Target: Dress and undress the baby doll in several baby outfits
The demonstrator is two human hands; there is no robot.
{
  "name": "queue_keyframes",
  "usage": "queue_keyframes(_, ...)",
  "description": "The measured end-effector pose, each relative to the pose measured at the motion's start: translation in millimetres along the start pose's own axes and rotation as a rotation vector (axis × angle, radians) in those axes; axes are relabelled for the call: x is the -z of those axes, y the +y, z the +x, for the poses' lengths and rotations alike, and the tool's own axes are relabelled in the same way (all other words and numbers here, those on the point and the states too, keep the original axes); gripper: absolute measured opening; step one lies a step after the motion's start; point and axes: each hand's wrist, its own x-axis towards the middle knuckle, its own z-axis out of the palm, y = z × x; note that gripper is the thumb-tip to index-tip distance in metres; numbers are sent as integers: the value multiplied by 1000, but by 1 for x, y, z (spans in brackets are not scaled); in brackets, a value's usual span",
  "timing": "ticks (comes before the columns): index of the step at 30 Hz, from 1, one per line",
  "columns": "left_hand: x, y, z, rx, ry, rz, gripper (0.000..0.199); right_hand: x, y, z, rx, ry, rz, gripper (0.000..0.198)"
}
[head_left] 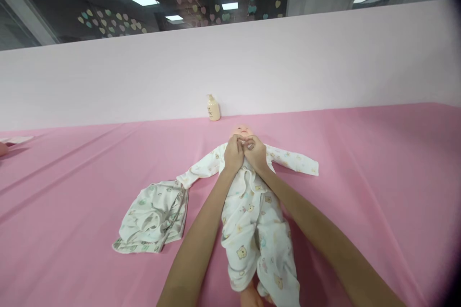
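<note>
A baby doll lies on its back on the pink surface, head at the far end and feet towards me. It wears a white printed baby shirt with both sleeves stretched out sideways, and matching bear-print trousers. My left hand is closed at the shirt's collar, just below the doll's chin. Beside it, my right hand pinches at the same spot, fingertips almost meeting the left ones. The fingers mostly hide the bit of collar between them. A tie hangs loosely across the doll's waist.
A folded white and green printed cloth lies left of the doll, touching its sleeve cuff. Behind the head, a cream pump bottle stands against the white wall. The pink sheet has long creases. Something skin-coloured shows at the far left edge.
</note>
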Motion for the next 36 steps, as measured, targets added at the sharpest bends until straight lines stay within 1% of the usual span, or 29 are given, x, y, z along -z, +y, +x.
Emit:
queue_keyframes(4, 1, 2, -1, 29, -21, 16, 18, 1, 1, -1, 1, -8, -9, 15)
queue_keyframes(7, 2, 5, -2, 23, -28, 49, 20, 0, 4, 0, 9, -1, 44, 15)
queue_keyframes(10, 2, 7, -4, 30, -44, 77, 21, -1, 7, 0, -13, 17, 99, 15)
queue_keyframes(15, 2, 9, -5, 16, -53, 84, 21, 0, 7, -2, -51, 38, 123, 16)
queue_keyframes(20, 1, 8, -2, 9, -56, 60, 21, 3, 6, -2, -49, 7, 157, 17)
queue_keyframes(23, 1, 9, -3, 29, -60, 84, 20, 3, 11, 0, -82, 34, 188, 19)
queue_keyframes(26, 2, 14, -5, 43, -93, 123, 20, 3, 17, 4, -151, 82, 204, 18)
queue_keyframes(28, 2, 16, -6, 37, -106, 150, 19, 3, 19, 7, -179, 82, 220, 17)
queue_keyframes(30, 1, 16, -6, 33, -75, 156, 19, 2, 18, 9, -166, 59, 243, 16)
queue_keyframes(32, 1, 13, -5, 40, -25, 128, 20, 2, 16, 9, -124, 34, 243, 16)
queue_keyframes(36, 0, 6, -2, 55, 36, 65, 19, 1, 13, 7, -69, -20, 166, 18)
